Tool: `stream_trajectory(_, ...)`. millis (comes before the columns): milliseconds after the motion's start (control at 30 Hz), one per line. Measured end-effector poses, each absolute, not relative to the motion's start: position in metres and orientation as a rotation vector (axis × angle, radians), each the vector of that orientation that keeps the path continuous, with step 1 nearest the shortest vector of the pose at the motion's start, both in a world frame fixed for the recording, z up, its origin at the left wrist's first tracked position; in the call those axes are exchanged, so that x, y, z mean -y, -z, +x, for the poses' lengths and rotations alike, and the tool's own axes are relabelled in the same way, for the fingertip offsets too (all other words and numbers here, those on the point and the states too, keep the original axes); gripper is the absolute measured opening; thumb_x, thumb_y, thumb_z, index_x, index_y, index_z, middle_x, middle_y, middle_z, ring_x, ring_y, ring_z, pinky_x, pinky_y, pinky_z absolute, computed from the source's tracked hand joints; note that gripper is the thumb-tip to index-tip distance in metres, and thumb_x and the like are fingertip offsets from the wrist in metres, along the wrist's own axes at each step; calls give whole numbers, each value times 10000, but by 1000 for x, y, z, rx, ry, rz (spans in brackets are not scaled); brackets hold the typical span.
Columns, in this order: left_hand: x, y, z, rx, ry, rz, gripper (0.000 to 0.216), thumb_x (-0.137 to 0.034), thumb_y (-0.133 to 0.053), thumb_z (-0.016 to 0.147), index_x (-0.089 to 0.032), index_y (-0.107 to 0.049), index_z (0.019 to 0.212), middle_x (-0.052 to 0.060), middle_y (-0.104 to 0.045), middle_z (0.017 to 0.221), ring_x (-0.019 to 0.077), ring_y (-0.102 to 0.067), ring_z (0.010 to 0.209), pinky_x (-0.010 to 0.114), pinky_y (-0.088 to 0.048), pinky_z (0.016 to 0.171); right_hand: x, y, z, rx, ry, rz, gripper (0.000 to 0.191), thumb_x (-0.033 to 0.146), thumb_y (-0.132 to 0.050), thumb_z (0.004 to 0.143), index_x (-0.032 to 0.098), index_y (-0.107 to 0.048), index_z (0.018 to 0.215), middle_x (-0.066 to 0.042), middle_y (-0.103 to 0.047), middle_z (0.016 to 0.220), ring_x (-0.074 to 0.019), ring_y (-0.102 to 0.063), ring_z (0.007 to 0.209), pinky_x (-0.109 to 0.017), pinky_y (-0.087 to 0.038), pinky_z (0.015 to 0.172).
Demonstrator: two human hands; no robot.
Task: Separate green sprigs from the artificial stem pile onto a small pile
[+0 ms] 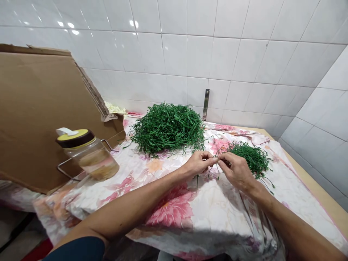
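Note:
My left hand [199,162] and my right hand [236,169] meet over the flowered cloth [168,203], fingertips pinched together on thin green stems [216,160]. A few loose ends of those stems hang down below my fingers. Just behind my right hand lies a small pile of green stems [251,156]. A much larger heap of green stems [168,127] sits farther back, left of centre.
A clear plastic jar with a yellow lid [88,154] lies tilted at the left, beside a wire stand. A big cardboard box [40,112] leans behind it. White tiled walls [244,54] close the back and right. The bare table edge [318,188] shows at right.

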State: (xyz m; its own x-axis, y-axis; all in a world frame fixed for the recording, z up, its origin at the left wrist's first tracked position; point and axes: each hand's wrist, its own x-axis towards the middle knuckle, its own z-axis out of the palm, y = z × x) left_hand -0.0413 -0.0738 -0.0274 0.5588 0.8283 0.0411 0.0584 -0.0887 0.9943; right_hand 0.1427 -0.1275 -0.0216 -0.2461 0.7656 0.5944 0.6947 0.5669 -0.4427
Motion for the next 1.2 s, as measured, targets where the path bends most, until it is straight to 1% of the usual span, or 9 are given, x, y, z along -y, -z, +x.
stream_trajectory(133,74,27,-42,-772,-739,1511,571,-692,-749,695,-163,-536,672,-69,-440,480,43,-332,390,209,-217,408,129,23,142,1991,-116,-1179,134,214,-550,958,179,-652,878,-34,-652,776,-164,-582,695,-282,-441,693)
stream_trajectory(333,72,27,-45,-681,-659,1407,549,-648,-795,669,-153,-556,676,-52,-472,502,40,-333,392,208,-182,399,132,20,141,1939,-296,-1223,124,229,-561,955,184,-649,881,-9,-646,750,-146,-573,658,-266,-432,660)
stream_trajectory(533,73,26,-44,-667,-654,1350,522,-599,-813,673,-157,-534,668,-53,-471,505,35,-323,386,204,-170,397,132,23,141,1989,-129,-1140,125,207,-507,962,189,-596,876,-20,-596,757,-153,-544,664,-274,-425,658)
stream_trajectory(767,75,22,-46,-605,-703,1427,466,-533,-810,709,-154,-538,716,-91,-375,493,34,-269,431,203,-172,433,131,30,137,1979,0,-1182,110,182,-487,951,191,-557,866,-32,-597,779,-163,-561,689,-281,-429,669)
stream_trajectory(867,78,20,-44,-642,-774,1528,448,-528,-795,732,-140,-572,731,-75,-418,518,38,-312,450,205,-205,445,126,27,146,1884,102,-1287,107,181,-509,932,193,-558,838,-37,-617,769,-174,-574,688,-294,-434,680)
stream_trajectory(933,79,21,-43,-677,-798,1521,439,-536,-779,748,-137,-597,734,-64,-447,523,44,-349,444,206,-226,442,121,22,157,1818,171,-1341,100,203,-524,938,192,-587,862,-45,-649,794,-183,-595,711,-302,-446,706)
stream_trajectory(1033,75,26,-41,-730,-786,1422,441,-541,-797,717,-134,-628,722,-51,-487,523,52,-391,427,208,-249,425,114,14,177,1751,304,-1377,120,243,-535,948,191,-627,891,-67,-687,849,-198,-613,734,-323,-462,745)
stream_trajectory(1133,71,30,-40,-742,-775,1279,444,-519,-840,661,-134,-644,762,-1,-635,672,48,-442,448,202,-280,416,108,9,194,1712,387,-1445,146,279,-549,947,180,-655,935,-96,-709,916,-208,-613,717,-353,-469,767)
stream_trajectory(1200,70,32,-40,-738,-757,1217,458,-507,-862,635,-137,-644,796,27,-696,794,42,-466,464,197,-289,413,108,6,198,1699,416,-1491,188,320,-558,951,170,-672,955,-118,-712,966,-217,-615,720,-372,-474,778)
